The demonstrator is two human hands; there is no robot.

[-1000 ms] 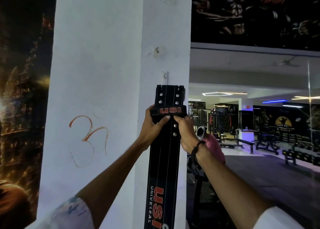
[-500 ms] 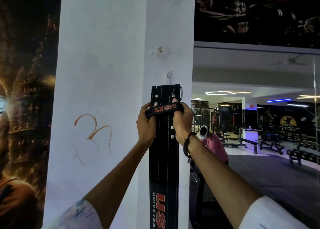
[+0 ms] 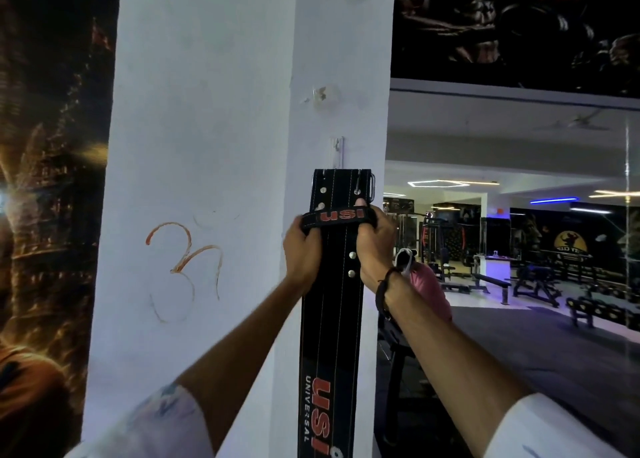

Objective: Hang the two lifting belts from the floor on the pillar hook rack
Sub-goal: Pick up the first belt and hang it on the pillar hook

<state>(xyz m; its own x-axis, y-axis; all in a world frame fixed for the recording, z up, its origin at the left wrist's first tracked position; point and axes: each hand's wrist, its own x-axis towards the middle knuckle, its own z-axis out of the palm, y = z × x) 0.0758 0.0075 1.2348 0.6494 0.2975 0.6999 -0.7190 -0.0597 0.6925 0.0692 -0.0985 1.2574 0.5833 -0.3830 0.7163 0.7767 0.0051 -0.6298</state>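
Head view, single entry. Item: black lifting belt [image 3: 332, 319], held upright against the narrow face of the white pillar [image 3: 207, 145], buckle end uppermost, its top edge just below a small pale hook [image 3: 337, 151] fixed to the pillar; the rest hangs straight down out of frame. Left hand [image 3: 303, 249] closed on the belt's left edge; right hand [image 3: 375, 246] closed on its right edge, both pinching the keeper loop. Second belt: not in view. Risks, as judged: the hook looks small and possibly stuck on, so a heavy belt may pull it off; the buckle may miss the prong, and the belt would drop once released. Writing: "USI" in red on the loop; "USI" and "UNIVERSAL" lower down; an orange hand-drawn symbol [image 3: 185, 260] on the pillar's left face; "NO" and partly legible "PAIN" on the far upper-right mural.
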